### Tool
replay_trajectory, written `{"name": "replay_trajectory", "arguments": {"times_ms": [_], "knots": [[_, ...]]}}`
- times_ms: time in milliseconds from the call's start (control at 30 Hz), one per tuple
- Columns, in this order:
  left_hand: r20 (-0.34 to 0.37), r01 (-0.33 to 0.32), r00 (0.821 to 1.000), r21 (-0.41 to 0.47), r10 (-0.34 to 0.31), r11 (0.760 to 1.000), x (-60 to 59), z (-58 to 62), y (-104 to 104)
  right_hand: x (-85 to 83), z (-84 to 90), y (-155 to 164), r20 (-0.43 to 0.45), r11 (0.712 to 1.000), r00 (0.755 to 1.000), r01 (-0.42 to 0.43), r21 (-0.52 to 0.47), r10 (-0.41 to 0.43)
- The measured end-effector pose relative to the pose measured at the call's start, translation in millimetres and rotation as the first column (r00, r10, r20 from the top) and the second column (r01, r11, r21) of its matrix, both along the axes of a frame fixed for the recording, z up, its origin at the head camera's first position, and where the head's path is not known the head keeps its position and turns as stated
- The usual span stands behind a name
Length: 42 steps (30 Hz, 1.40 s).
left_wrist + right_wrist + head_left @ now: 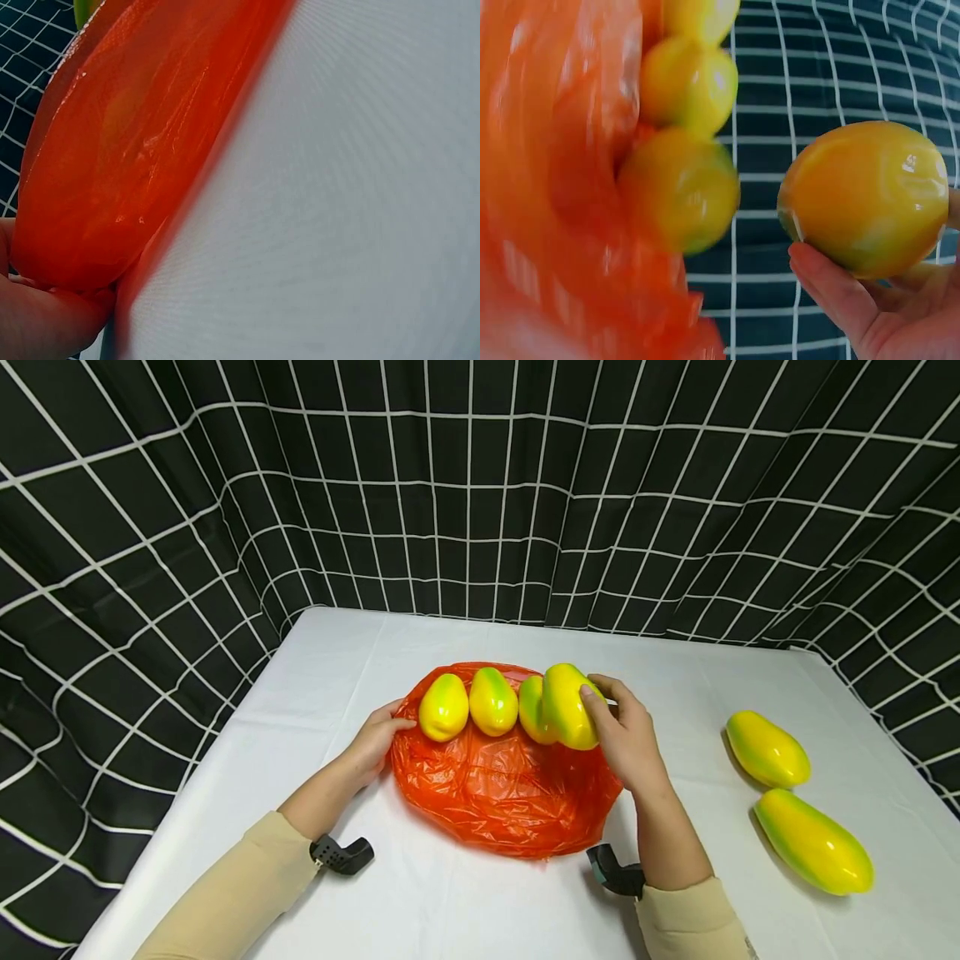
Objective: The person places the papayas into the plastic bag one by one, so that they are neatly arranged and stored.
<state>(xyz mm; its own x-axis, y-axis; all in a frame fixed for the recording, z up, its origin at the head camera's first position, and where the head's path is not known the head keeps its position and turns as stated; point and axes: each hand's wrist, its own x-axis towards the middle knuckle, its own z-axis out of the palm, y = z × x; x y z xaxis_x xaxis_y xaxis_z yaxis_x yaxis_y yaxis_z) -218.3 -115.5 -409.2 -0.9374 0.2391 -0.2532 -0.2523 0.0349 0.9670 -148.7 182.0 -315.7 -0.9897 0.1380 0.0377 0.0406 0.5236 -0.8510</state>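
Fingers [592, 706] of my right hand [626, 743] curled round a fourth yellow-green plastic mango [567, 704] at the crinkled orange plastic bag [502, 785]; left hand [372, 745] pinched its edge; three sat on it, two remained right of it.

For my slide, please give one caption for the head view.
Right hand holds a yellow-green mango at an orange plastic bag; left hand grips the bag's edge.

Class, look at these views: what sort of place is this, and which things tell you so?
Probably a staged recording booth, not a kitchen: a black grid-patterned backdrop curtains a white-covered table, and glossy yellow-green fruits, possibly models, lie around an orange plastic bag.
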Motion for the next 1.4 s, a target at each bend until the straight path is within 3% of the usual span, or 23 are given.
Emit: {"name": "replay_trajectory", "arguments": {"times_ms": [267, 600, 967, 1400], "knots": [[0.013, -0.013, 1.000, 0.004, 0.013, 1.000, 0.2, 1.0, 0.5, -2.3, -1.5, -31.3, -0.008, 0.994, 0.994, -0.109, -0.013, 0.109], [0.013, -0.008, 1.000, 0.009, 0.008, 1.000, -0.3, -0.4, -0.6, -4.1, -11.6, -60.6, 0.015, 0.987, 0.988, -0.152, -0.046, 0.153], [0.008, -0.012, 1.000, -0.013, 0.012, 1.000, -0.2, 0.9, -1.5, 3.2, -24.9, -94.7, 0.009, 0.975, 0.975, -0.221, 0.009, 0.221], [0.013, -0.011, 1.000, -0.025, 0.011, 1.000, 0.5, 2.3, 0.3, 19.2, -21.9, -105.6, 0.022, 0.955, 0.955, -0.296, 0.029, 0.296]]}}
